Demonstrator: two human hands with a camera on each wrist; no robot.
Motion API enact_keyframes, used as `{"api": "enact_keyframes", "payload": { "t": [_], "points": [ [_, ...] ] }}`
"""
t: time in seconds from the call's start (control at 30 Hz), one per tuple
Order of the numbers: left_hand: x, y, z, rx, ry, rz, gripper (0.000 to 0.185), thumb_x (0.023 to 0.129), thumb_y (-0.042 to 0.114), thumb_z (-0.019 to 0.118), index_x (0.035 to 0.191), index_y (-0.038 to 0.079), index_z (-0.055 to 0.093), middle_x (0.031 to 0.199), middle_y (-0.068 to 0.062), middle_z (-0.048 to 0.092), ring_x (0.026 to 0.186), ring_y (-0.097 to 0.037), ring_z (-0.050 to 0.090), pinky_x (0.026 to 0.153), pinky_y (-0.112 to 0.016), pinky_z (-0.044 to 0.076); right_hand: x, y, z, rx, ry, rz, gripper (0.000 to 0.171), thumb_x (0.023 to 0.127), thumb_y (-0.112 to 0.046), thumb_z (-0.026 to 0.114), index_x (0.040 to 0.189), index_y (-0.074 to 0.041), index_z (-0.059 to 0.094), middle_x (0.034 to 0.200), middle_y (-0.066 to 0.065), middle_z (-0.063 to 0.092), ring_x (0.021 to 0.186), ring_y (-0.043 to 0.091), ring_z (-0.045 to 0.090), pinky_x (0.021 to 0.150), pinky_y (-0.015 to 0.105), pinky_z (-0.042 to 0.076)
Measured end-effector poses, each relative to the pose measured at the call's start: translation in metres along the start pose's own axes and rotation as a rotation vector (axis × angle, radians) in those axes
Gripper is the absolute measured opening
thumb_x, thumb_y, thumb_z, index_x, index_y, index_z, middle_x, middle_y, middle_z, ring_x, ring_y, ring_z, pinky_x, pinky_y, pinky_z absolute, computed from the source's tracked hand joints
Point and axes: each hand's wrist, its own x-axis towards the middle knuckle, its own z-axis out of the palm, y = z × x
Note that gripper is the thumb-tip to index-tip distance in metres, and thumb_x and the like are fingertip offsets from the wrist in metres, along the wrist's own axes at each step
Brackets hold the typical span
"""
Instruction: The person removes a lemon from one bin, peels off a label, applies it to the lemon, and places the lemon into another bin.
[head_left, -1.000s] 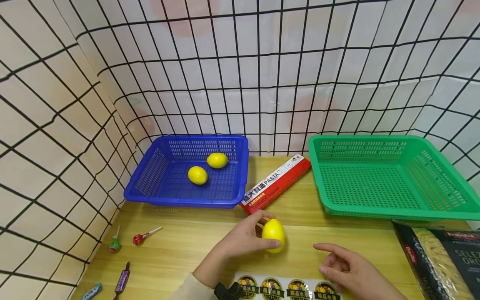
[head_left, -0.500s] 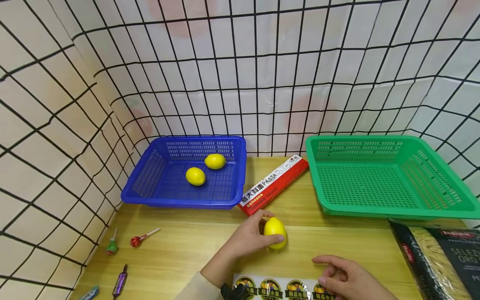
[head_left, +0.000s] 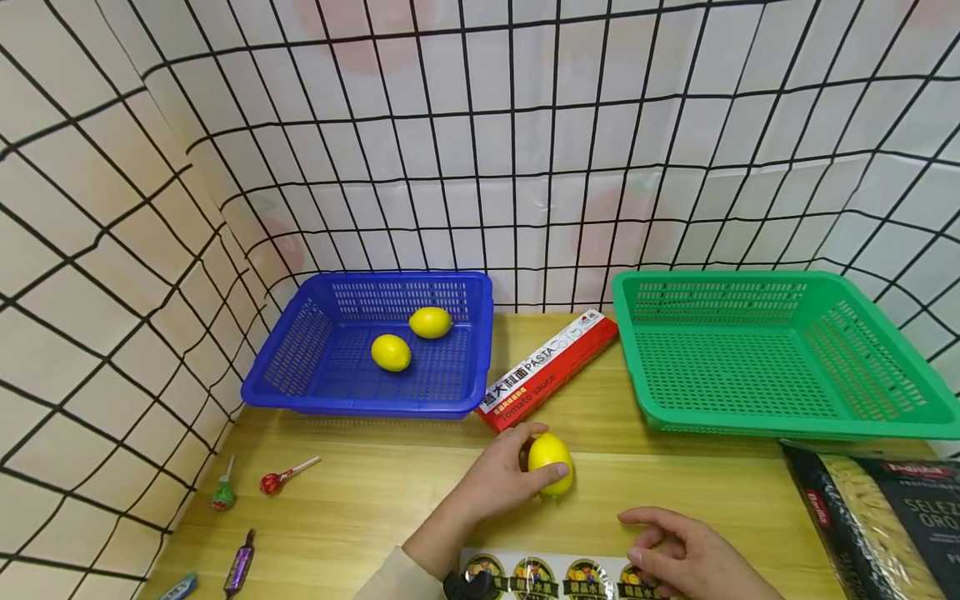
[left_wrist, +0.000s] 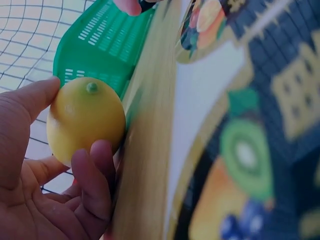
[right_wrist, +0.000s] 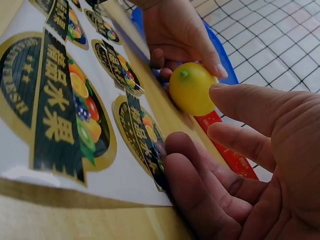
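1. Here, the biggest thing is the wooden table, which carries everything and has a black wire grid around it.
2. The green basket stands at the far right of the table, and nothing can be seen inside it.
3. The blue basket stands at the far left and holds two yellow lemons, which lie near each other without touching.
4. A dark pasta bag lies at the near right edge, just in front of the green basket.
5. A red pasta box lies at an angle between the two baskets.
6. A sticker sheet with fruit pictures lies at the near edge, and both hands are partly over it.
7. The left hand grips a lemon: the thumb is at the far side, the fingers curl around the near side, and the lemon is on the table just in front of the red box.
8. The right hand rests near the sticker sheet with loosely bent fingers and holds nothing; its fingertips are close to the lemon but apart from it.
9. Two lollipops and two wrapped candies lie at the near left.
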Motion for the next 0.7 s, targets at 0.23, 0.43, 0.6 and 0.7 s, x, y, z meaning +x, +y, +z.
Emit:
{"api": "enact_keyframes", "payload": {
  "t": [0.23, 0.43, 0.6, 0.7],
  "points": [
    [-0.0018, 0.0008, -0.0024, 0.024, 0.016, 0.015, 0.060, 0.092, 0.051, 0.071, 0.141, 0.018, 0.058, 0.131, -0.005, 0.062, 0.115, -0.018, 0.060, 0.100, -0.040, 0.051, 0.0013, 0.0003, 0.0008, -0.040, -0.025, -0.008, 0.056, 0.104, -0.024, 0.060, 0.146, 0.009, 0.044, 0.114, 0.008, 0.066, 0.093, 0.022, 0.069, 0.074, 0.033, 0.058],
    [-0.0019, 0.0000, -0.0056, 0.018, 0.017, 0.037, 0.053, 0.093, 0.049, 0.071, 0.135, 0.018, 0.063, 0.128, -0.003, 0.064, 0.117, -0.019, 0.062, 0.100, -0.038, 0.051, 0.0023, -0.0005, 0.0020, -0.042, -0.005, 0.018, 0.055, 0.104, -0.025, 0.060, 0.145, 0.008, 0.046, 0.116, 0.009, 0.066, 0.101, 0.024, 0.068, 0.078, 0.034, 0.058],
    [-0.0020, 0.0003, -0.0069, 0.019, 0.006, 0.034, 0.051, 0.093, 0.049, 0.071, 0.133, 0.018, 0.065, 0.127, -0.003, 0.064, 0.113, -0.016, 0.063, 0.095, -0.034, 0.052, 0.0036, -0.0027, 0.0043, -0.046, 0.024, 0.016, 0.055, 0.104, -0.026, 0.061, 0.145, 0.007, 0.047, 0.116, 0.009, 0.066, 0.101, 0.023, 0.068, 0.079, 0.033, 0.058],
    [-0.0036, 0.0016, -0.0096, 0.030, 0.004, 0.033, 0.051, 0.094, 0.049, 0.070, 0.134, 0.018, 0.064, 0.128, -0.003, 0.064, 0.111, -0.015, 0.064, 0.093, -0.032, 0.053, 0.0052, -0.0038, 0.0046, -0.048, 0.029, 0.002, 0.055, 0.103, -0.025, 0.061, 0.144, 0.008, 0.047, 0.116, 0.010, 0.066, 0.102, 0.023, 0.068, 0.080, 0.033, 0.058]
  ]
}}
